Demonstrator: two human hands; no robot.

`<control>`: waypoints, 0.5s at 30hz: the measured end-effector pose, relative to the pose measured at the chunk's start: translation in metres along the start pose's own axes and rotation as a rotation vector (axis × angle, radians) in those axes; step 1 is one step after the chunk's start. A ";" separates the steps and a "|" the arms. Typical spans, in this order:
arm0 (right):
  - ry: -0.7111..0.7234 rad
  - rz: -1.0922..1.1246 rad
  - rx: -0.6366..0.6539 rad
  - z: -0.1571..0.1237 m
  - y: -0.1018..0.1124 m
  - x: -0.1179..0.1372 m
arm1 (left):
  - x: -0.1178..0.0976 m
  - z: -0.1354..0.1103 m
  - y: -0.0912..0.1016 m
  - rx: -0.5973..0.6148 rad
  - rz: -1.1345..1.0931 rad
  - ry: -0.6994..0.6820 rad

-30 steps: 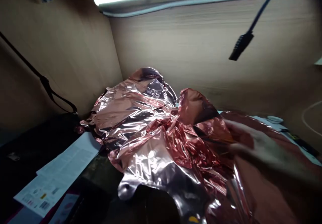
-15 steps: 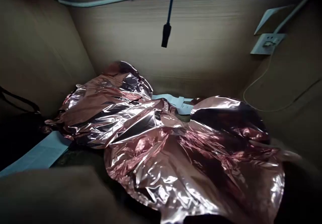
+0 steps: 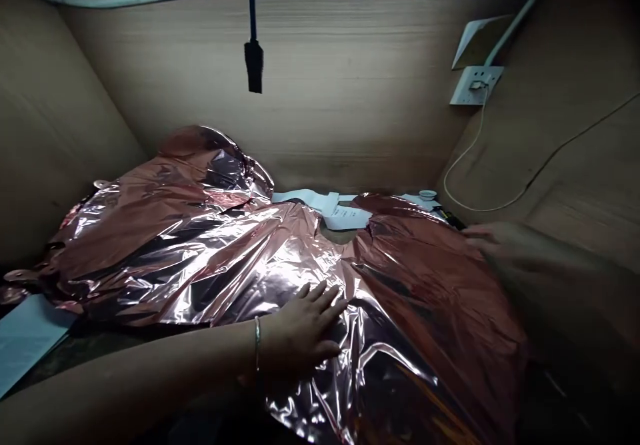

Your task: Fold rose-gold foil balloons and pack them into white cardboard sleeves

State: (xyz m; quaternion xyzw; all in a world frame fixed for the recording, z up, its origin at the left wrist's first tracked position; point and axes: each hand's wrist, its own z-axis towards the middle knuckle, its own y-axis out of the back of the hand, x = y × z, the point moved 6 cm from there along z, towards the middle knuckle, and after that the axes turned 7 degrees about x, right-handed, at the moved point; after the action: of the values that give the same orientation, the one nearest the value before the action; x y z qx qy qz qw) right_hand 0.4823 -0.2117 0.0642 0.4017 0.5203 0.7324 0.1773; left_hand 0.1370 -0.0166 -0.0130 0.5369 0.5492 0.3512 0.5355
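A large deflated rose-gold foil balloon (image 3: 200, 252) lies crumpled and shiny across the surface, filling most of the view. My left hand (image 3: 300, 325) rests flat on its near middle, with the fingers spread and a thin bangle on the wrist. My right hand (image 3: 520, 255) is blurred at the right, with its fingertips at the balloon's right edge. I cannot tell whether it grips the foil.
White papers (image 3: 347, 217) lie behind the balloon, and a pale sheet (image 3: 25, 335) lies at the left. A small white dish (image 3: 427, 194) stands at the back. Wooden walls surround the surface. A black cable (image 3: 253, 65) hangs from above, and a white cord (image 3: 465, 158) runs down from a wall socket (image 3: 475, 86).
The foil's raised right part has come down and lies spread flat. My left hand has come into view on the foil. My right hand is further right, and the view has turned right.
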 end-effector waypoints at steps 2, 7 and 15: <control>0.117 -0.036 0.190 0.001 -0.039 0.028 | -0.002 0.009 0.013 0.020 0.027 -0.002; 0.115 -0.185 0.337 0.002 -0.134 0.060 | 0.029 0.072 0.065 0.010 0.124 0.102; 0.062 -0.324 0.342 -0.004 -0.172 0.049 | 0.113 0.207 0.078 -0.141 0.173 0.144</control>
State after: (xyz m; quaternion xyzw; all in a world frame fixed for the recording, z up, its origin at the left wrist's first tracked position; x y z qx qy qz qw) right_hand 0.4221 -0.1130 -0.0722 0.3143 0.6997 0.6076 0.2058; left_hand 0.3705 0.0673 0.0013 0.5166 0.5118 0.4714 0.4991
